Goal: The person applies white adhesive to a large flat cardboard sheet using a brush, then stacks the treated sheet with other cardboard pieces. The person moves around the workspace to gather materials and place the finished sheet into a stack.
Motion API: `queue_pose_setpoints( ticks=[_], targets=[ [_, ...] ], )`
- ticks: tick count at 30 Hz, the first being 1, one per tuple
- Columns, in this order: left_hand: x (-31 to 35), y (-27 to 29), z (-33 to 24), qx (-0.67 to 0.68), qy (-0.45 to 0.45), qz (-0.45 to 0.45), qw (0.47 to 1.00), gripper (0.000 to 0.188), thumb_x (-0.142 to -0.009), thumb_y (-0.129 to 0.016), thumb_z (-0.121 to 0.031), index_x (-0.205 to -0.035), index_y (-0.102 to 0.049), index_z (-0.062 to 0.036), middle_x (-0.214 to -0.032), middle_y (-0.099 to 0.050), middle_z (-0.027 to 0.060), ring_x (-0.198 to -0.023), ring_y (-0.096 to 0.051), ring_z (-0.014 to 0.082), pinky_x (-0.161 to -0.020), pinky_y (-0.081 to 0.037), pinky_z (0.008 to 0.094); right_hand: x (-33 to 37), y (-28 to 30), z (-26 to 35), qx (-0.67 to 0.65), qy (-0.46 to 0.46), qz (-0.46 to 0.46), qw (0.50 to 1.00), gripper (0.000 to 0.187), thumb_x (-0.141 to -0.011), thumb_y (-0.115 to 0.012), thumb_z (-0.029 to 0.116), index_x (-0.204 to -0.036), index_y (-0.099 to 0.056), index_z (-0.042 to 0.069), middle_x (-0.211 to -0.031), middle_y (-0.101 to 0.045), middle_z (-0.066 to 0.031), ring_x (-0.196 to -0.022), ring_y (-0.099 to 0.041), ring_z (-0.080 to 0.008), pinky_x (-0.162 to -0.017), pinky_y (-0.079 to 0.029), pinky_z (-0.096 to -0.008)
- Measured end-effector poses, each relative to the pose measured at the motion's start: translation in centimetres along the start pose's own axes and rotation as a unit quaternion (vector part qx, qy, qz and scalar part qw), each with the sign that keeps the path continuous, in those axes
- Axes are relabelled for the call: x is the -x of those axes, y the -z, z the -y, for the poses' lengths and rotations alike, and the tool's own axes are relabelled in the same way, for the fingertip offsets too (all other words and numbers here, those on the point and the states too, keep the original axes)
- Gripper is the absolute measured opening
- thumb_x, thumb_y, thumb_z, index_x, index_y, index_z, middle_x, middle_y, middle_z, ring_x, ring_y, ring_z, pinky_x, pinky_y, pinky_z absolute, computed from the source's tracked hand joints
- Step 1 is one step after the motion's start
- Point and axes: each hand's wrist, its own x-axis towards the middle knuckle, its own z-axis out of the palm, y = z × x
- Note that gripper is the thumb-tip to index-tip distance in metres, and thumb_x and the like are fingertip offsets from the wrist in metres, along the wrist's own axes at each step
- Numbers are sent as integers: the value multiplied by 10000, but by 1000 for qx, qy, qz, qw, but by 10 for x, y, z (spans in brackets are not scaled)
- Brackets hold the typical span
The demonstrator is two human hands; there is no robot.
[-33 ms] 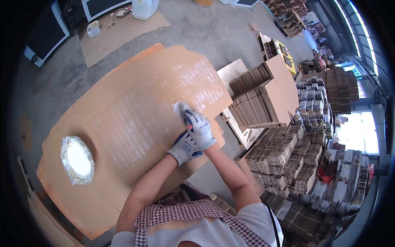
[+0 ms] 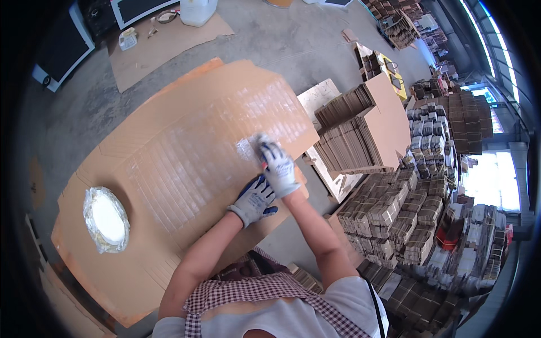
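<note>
Right hand in a white-and-blue glove (image 2: 279, 170) grasps a blurred, pale-tipped brush-like tool (image 2: 262, 139) over a large brown cardboard sheet (image 2: 197, 84).
The tool sits beside a thick white smear (image 2: 245, 149) on the sheet's right half, gripped near its tip, probably for control; left hand in a matching glove (image 2: 255, 201), fingers spread and seemingly holding nothing, lies by the near edge, perhaps as a steadying weight; an oval, clear-plastic-wrapped container of white paste (image 2: 107, 219) stands at left, likely to keep clear of the strokes.
</note>
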Motion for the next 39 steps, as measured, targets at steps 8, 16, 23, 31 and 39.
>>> queue_pose_setpoints(
  ticks=[8, 16, 23, 31, 39],
  targets=[
    [10, -25, 8, 17, 35, -10, 999, 602, -947, -444, -479, -1415, -443, -101, -1469, -430, 128, -1403, -320, 315, -1180, -162, 468, 0, 12, 49, -73, 136, 40, 987, 387, -772, -614, 91, -1159, -615, 94, -1209, -596, -113, -1163, -565, -303, -1004, -456, -441],
    [5, -2, 4, 1, -22, 4, 1000, 719, -931, -414, -588, -1394, -456, -40, -1463, -427, 174, -1407, -317, 323, -1196, -163, 474, -41, 3, -53, -13, -68, -21, 997, 400, -808, -643, 109, -1204, -591, 87, -1258, -584, -132, -1144, -566, -335, -953, -472, -441],
    [-3, 14, 6, 46, 6, 119, 992, 722, -926, -450, -564, -1399, -438, -19, -1463, -428, 170, -1413, -310, 320, -1200, -168, 466, -16, 9, -16, -41, 125, 64, 989, 364, -842, -602, 123, -1205, -597, 105, -1241, -581, -105, -1192, -550, -291, -1017, -449, -434],
    [3, 2, 9, 31, -18, 13, 999, 731, -910, -479, -561, -1383, -438, -5, -1436, -446, 185, -1401, -327, 333, -1194, -186, 477, -65, 9, -97, -66, -6, -89, 994, 326, -834, -622, 76, -1159, -619, 85, -1185, -634, -148, -1095, -600, -341, -926, -495, -407],
    [-2, -5, 4, 34, -29, 9, 999, 729, -920, -450, -571, -1389, -441, -13, -1461, -424, 176, -1410, -319, 325, -1196, -172, 479, -81, 3, -129, -23, -68, -24, 997, 356, -805, -653, 81, -1158, -609, 66, -1199, -621, -138, -1118, -583, -345, -941, -494, -422]
  ],
)
